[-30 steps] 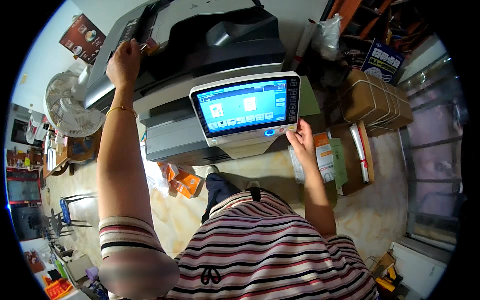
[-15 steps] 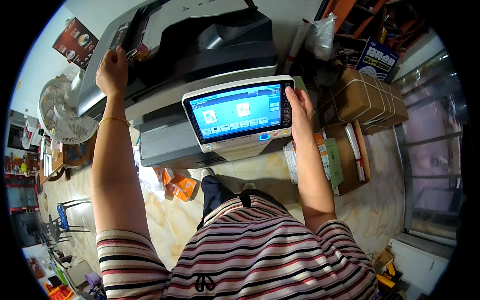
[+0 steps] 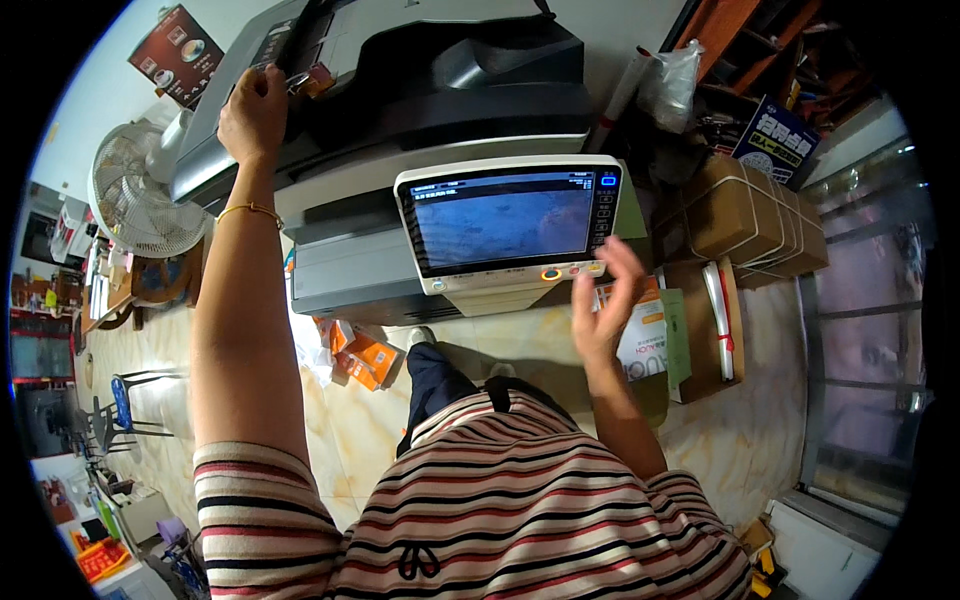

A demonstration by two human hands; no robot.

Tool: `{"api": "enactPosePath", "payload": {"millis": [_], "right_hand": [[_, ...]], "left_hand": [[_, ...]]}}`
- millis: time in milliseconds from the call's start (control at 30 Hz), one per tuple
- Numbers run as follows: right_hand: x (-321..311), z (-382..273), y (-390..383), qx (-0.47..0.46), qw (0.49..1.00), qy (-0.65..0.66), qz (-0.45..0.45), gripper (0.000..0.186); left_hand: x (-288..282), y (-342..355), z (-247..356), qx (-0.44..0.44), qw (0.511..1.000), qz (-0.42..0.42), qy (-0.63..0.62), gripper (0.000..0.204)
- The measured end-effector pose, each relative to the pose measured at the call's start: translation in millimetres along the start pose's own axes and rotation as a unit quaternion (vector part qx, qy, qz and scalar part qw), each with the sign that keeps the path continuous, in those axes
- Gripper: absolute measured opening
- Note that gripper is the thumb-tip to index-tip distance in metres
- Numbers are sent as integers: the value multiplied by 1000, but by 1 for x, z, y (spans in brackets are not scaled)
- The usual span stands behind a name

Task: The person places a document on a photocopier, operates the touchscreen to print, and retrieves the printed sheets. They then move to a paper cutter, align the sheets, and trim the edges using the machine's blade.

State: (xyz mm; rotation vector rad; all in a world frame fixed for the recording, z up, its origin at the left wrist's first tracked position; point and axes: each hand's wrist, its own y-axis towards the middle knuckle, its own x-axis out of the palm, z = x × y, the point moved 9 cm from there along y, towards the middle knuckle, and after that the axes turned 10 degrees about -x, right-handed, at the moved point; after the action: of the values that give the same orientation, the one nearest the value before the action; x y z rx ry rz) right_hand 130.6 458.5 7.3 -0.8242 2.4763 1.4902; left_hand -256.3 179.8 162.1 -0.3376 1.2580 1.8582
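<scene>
A large grey and black copier (image 3: pixel 470 115) stands in front of me with its tilted touchscreen panel (image 3: pixel 500 225) facing me. The panel's screen is dark bluish with a line of small text. My left hand (image 3: pixel 252 118) is raised at the copier's upper left edge, fingers curled closed; what they hold, if anything, is hidden. Right beside it on the copier top lies a small shiny, brownish item (image 3: pixel 315 80), too small to name. Just below the panel's lower right corner, near its button row, is my right hand (image 3: pixel 603 310), fingers apart and holding nothing.
A white fan (image 3: pixel 150 190) stands at the left. Right of the copier are a strapped cardboard box (image 3: pixel 730 215) and an open carton (image 3: pixel 735 330) with a rolled paper. Orange packets (image 3: pixel 365 358) lie on the floor near my feet; a blue chair (image 3: pixel 122 400) is farther left.
The screen has gone from a bright blue menu to a dark display. My right hand has left the panel's right edge and moved down toward me. My left hand stays at the copier's edge.
</scene>
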Motion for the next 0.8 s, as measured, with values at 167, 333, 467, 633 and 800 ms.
{"api": "enactPosePath", "payload": {"millis": [167,333,467,633,800], "right_hand": [[53,-60,-32,-99,971,2,-219,33],[62,-63,-29,-91,972,3,-215,33],[52,-46,-17,-81,978,-33,-192,31],[38,-27,-4,-61,983,-65,-162,35],[16,-9,28,-86,985,-119,-89,29]], "left_hand": [[-1,0,1,2,1000,-2,5,42],[-3,-1,2,5,1000,17,1,41],[-1,-1,0,0,1000,15,-6,40],[0,0,-1,1,1000,11,-7,40],[1,0,-3,-7,1000,2,-27,43]]}}
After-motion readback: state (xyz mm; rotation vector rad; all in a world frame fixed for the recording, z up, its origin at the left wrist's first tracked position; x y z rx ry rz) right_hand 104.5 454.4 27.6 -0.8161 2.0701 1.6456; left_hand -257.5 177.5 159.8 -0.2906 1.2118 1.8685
